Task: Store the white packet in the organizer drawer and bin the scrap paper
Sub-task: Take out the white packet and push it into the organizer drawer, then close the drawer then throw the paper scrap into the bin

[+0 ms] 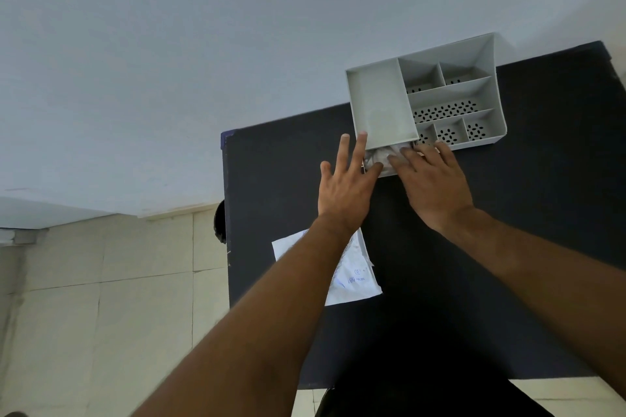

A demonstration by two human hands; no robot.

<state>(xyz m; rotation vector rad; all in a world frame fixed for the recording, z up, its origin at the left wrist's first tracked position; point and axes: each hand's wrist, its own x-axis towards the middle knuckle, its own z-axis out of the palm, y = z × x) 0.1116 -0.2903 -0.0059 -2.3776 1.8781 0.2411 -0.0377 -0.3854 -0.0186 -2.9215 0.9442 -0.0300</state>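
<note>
A grey desk organizer (pixel 382 101) with several compartments stands at the far edge of the black table (pixel 508 213), against the wall. Its low drawer (pixel 386 173) sticks out a little at the front, with a crinkled white packet (pixel 377 156) lying in it. My left hand (pixel 345 186) rests with spread fingers at the drawer's left front corner, fingertips touching the organizer. My right hand (pixel 433 179) lies flat with its fingers over the drawer and the packet. A white scrap paper (pixel 352 274) with blue print lies on the table nearer to me, partly under my left forearm.
The pale wall rises right behind the organizer. The table's left edge (pixel 225 213) drops to a tiled floor (pixel 101 298). A dark round object (pixel 220 220) shows just beyond that left edge.
</note>
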